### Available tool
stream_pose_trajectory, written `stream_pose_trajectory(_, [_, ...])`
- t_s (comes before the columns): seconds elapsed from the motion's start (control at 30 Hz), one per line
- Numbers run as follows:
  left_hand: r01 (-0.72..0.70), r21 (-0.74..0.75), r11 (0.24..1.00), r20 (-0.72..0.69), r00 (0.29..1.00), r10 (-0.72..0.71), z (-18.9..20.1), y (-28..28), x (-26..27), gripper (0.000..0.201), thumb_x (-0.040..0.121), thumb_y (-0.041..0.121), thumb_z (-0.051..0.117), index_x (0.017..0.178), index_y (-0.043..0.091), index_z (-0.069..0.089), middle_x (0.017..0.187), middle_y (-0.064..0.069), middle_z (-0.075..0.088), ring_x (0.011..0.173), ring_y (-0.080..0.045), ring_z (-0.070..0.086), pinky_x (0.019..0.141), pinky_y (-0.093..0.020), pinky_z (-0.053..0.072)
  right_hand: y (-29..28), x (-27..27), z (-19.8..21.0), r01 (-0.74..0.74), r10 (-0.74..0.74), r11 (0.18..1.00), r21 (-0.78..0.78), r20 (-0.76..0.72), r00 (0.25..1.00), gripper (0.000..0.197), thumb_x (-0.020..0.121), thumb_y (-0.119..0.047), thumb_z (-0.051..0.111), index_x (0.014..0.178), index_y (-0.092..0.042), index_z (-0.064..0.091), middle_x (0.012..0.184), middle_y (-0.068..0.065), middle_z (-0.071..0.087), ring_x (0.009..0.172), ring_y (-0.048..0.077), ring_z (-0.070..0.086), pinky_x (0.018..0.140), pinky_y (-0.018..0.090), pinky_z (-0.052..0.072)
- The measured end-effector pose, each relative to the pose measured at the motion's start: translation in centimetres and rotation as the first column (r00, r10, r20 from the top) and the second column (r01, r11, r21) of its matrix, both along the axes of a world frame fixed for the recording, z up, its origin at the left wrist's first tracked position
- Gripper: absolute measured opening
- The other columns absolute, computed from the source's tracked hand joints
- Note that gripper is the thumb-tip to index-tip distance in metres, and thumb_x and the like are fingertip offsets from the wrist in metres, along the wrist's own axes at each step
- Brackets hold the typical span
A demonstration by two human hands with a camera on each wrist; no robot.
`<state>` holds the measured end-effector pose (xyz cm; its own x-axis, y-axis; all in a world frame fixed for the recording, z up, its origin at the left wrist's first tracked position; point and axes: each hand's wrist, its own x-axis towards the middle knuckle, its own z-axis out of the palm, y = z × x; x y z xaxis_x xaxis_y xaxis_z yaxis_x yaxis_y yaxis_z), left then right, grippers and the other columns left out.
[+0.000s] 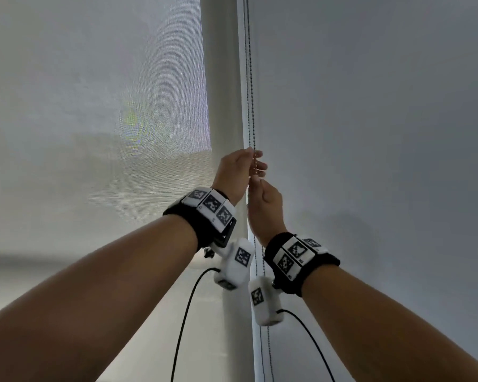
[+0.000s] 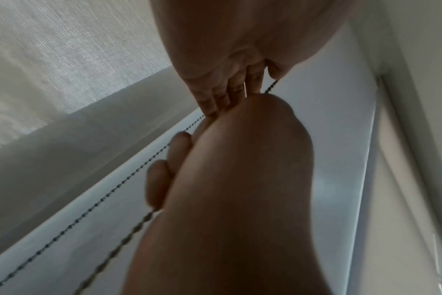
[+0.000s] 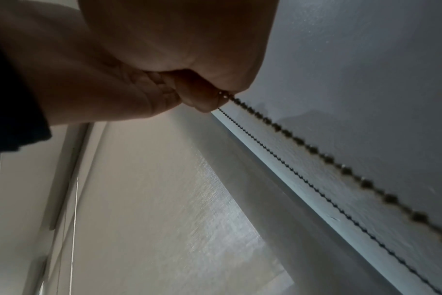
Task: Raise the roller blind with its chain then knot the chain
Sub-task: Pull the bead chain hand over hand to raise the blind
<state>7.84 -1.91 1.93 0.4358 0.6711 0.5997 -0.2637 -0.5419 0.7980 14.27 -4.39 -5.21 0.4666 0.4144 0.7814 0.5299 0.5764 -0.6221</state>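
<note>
A dark bead chain hangs in two strands along the left edge of the lowered grey roller blind. My left hand is raised and curls its fingers round the chain. Just below it my right hand pinches the chain too. In the left wrist view my left hand closes on the chain, and the right hand fills the foreground with fingers wrapped on a strand. The right wrist view shows my right hand pinching the nearer strand of chain; the thinner strand runs beside it.
A pale window post stands just left of the chain. Beyond it hangs a second, lighter mesh blind. Black cables dangle from the wrist cameras below my hands. The chain's lower strands continue down past my right wrist.
</note>
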Motion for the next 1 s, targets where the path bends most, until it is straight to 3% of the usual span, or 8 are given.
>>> stream_pose_trajectory(0.2, [0.146, -0.030, 0.989, 0.014, 0.989, -0.146, 0.8, -1.6, 0.1, 0.041, 0.098, 0.027, 0.031, 0.108, -0.002, 0.059, 0.083, -0.016, 0.066, 0.077, -0.028, 0.064, 0.069, -0.034, 0.052, -1.0, -0.8, -2.3, -0.025, 0.018, 0.998, -0.061, -0.111, 0.994, 0.044, 0.103, -0.028, 0.038, 0.060, -0.018, 0.030, 0.057, -0.001, 0.034, 0.056, 0.014, 0.031, 0.056, 0.029, 0.027])
stream_pose_trajectory(0.37, [0.177, -0.135, 0.975, 0.084, 0.982, -0.167, 0.2, -2.5, 0.2, 0.038, 0.097, 0.027, 0.032, 0.104, 0.002, 0.060, 0.073, -0.011, 0.063, 0.065, -0.023, 0.061, 0.061, -0.030, 0.050, -2.3, -0.8, -5.7, -0.119, 0.103, 0.990, -0.069, -0.201, 0.974, 0.046, 0.103, -0.025, 0.041, 0.059, -0.022, 0.026, 0.047, -0.015, 0.027, 0.052, 0.006, 0.024, 0.055, 0.026, 0.026])
stream_pose_trajectory(0.53, [0.255, -0.267, 0.929, 0.189, 0.960, -0.209, -2.2, -3.8, 0.7, 0.029, 0.093, 0.013, 0.033, 0.071, 0.014, 0.051, 0.046, 0.004, 0.037, 0.040, -0.010, 0.028, 0.042, -0.023, 0.022, -3.8, -0.7, -9.1, -0.282, 0.228, 0.954, -0.103, -0.362, 0.904, 0.038, 0.090, -0.028, 0.051, 0.054, -0.029, 0.039, 0.054, -0.017, 0.036, 0.055, 0.010, 0.031, 0.057, 0.033, 0.031])
stream_pose_trajectory(0.67, [0.215, -0.384, 0.898, 0.162, 0.973, -0.163, -6.0, -4.9, 1.1, 0.033, 0.081, 0.000, 0.027, 0.061, 0.019, 0.045, 0.043, 0.007, 0.031, 0.035, -0.009, 0.021, 0.039, -0.017, 0.013, -5.0, -0.9, -12.7, -0.331, 0.244, 0.936, -0.123, -0.454, 0.857, 0.029, 0.093, 0.003, 0.052, 0.066, -0.003, 0.044, 0.057, -0.007, 0.029, 0.047, 0.002, 0.027, 0.047, 0.018, 0.030])
stream_pose_trajectory(0.73, [0.214, -0.401, 0.891, 0.142, 0.975, -0.170, -8.1, -5.0, 1.0, 0.034, 0.080, -0.002, 0.026, 0.060, 0.019, 0.045, 0.043, 0.007, 0.031, 0.034, -0.008, 0.022, 0.039, -0.016, 0.013, -5.7, -1.1, -14.6, -0.312, 0.213, 0.934, -0.176, -0.428, 0.878, 0.033, 0.093, 0.009, 0.050, 0.067, -0.010, 0.039, 0.055, -0.012, 0.029, 0.047, 0.001, 0.025, 0.046, 0.015, 0.029])
stream_pose_trajectory(0.83, [0.206, -0.410, 0.889, 0.114, 0.978, -0.174, -10.4, -4.9, 0.7, 0.034, 0.081, -0.003, 0.025, 0.060, 0.017, 0.044, 0.043, 0.007, 0.031, 0.034, -0.007, 0.020, 0.037, -0.016, 0.013, -6.6, -1.2, -16.8, -0.237, 0.149, 0.938, -0.252, -0.323, 0.934, 0.040, 0.100, -0.011, 0.047, 0.063, -0.015, 0.033, 0.054, -0.013, 0.033, 0.052, 0.004, 0.027, 0.052, 0.022, 0.029])
stream_pose_trajectory(0.93, [0.196, -0.412, 0.890, 0.103, 0.980, -0.168, -11.3, -5.0, 0.2, 0.035, 0.081, -0.004, 0.025, 0.060, 0.017, 0.044, 0.043, 0.007, 0.031, 0.034, -0.007, 0.019, 0.036, -0.015, 0.012, -7.3, -0.8, -17.4, -0.163, 0.103, 0.937, -0.309, -0.201, 0.974, 0.025, 0.096, -0.014, 0.049, 0.075, 0.000, 0.050, 0.064, 0.004, 0.047, 0.058, 0.011, 0.040, 0.056, 0.025, 0.036])
stream_pose_trajectory(1.0, [0.185, -0.411, 0.893, 0.097, 0.982, -0.159, -11.7, -5.0, -0.1, 0.035, 0.081, -0.004, 0.026, 0.060, 0.017, 0.044, 0.042, 0.007, 0.032, 0.033, -0.007, 0.020, 0.036, -0.015, 0.012, -7.8, -0.4, -16.6, -0.160, 0.104, 0.941, -0.298, -0.194, 0.976, 0.019, 0.088, -0.013, 0.043, 0.089, -0.006, 0.060, 0.068, 0.009, 0.056, 0.062, 0.021, 0.051, 0.061, 0.030, 0.046])
